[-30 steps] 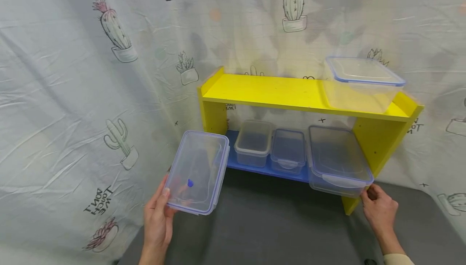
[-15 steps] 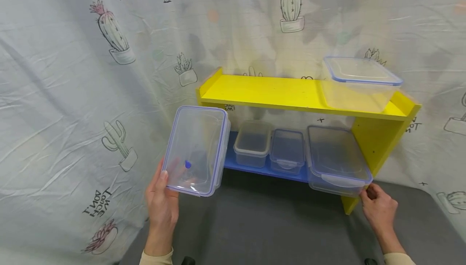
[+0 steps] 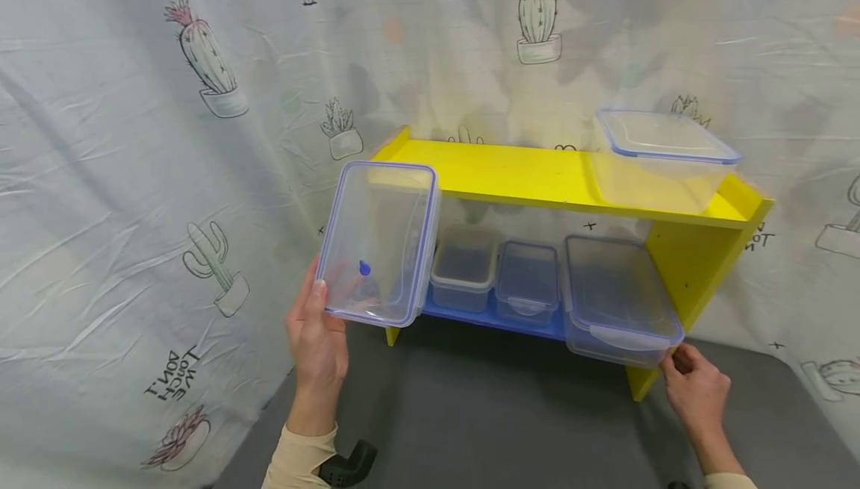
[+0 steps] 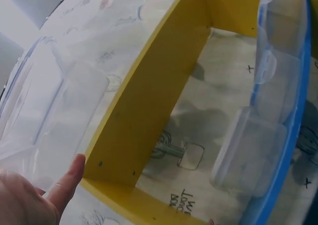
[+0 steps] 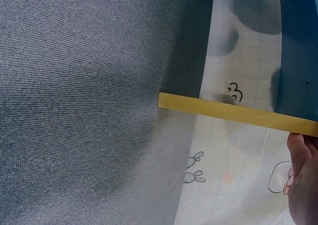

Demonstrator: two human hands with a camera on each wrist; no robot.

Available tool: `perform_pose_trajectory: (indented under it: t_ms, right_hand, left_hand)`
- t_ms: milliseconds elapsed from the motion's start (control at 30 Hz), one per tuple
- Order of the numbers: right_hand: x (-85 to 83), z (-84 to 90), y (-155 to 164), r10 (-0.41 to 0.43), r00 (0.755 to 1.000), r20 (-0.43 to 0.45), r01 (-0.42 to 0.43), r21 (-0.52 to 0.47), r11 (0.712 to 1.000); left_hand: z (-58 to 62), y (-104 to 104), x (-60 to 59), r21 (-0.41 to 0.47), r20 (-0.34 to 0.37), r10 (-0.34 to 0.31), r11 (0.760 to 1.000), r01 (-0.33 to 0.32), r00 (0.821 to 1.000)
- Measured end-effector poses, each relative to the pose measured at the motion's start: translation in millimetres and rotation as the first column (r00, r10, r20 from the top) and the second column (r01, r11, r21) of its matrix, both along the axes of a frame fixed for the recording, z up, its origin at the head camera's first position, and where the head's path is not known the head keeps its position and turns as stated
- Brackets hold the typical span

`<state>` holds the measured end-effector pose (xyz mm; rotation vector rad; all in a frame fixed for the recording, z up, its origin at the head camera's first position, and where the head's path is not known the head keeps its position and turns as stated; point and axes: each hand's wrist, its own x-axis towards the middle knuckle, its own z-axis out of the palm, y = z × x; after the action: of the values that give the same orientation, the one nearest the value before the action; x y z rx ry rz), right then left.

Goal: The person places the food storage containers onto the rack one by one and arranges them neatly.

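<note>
Left hand (image 3: 321, 343) grips the near short end of a clear lidded container (image 3: 378, 241), thumb curled over the lid rim, fingers underneath; the box is held in the air, tilted, its far end level with the left end of the yellow shelf (image 3: 537, 175). Right hand (image 3: 695, 392) rests with curled fingertips on the near right corner of the large clear container (image 3: 618, 298), which overhangs the blue lower board (image 3: 497, 317) toward that hand. Risk, as I judge it: a one-ended grip on smooth plastic could let the held box swing or slip; its far corner could knock the raised shelf lip just beyond it. The overhanging box could tip off if nudged. Open room: bare yellow top beyond the left hand, up to the lidded tub (image 3: 661, 160) at the far right end. Lower board is crowded, two small containers (image 3: 493, 272) side by side; grey tabletop (image 3: 504, 414) lies free between the hands.
</note>
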<state>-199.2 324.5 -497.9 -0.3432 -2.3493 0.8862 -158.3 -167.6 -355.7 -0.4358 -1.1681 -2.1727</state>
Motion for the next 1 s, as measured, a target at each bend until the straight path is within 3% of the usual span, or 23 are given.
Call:
perform_pose_trajectory:
  t_ms: [367, 700, 1000]
  right_hand:
    - [-0.5, 1.0, 1, -0.007, 1.000, 0.014, 0.007, -0.004, 1.000]
    - [0.6, 3.8, 0, -0.012, 1.000, 0.004, 0.012, -0.012, 1.000]
    - [-0.8, 2.1, -2, -0.006, 1.000, -0.021, 0.006, -0.002, 1.000]
  left_hand:
    - [21.6, 6, -12.4, -0.057, 0.117, 0.081, 0.996, -0.075, 0.990]
    - [38.1, 5, -15.9, -0.151, 0.169, 0.109, 0.985, -0.083, 0.980]
    - [57.4, 6, -23.3, -0.218, 0.215, 0.202, 0.964, -0.154, 0.955]
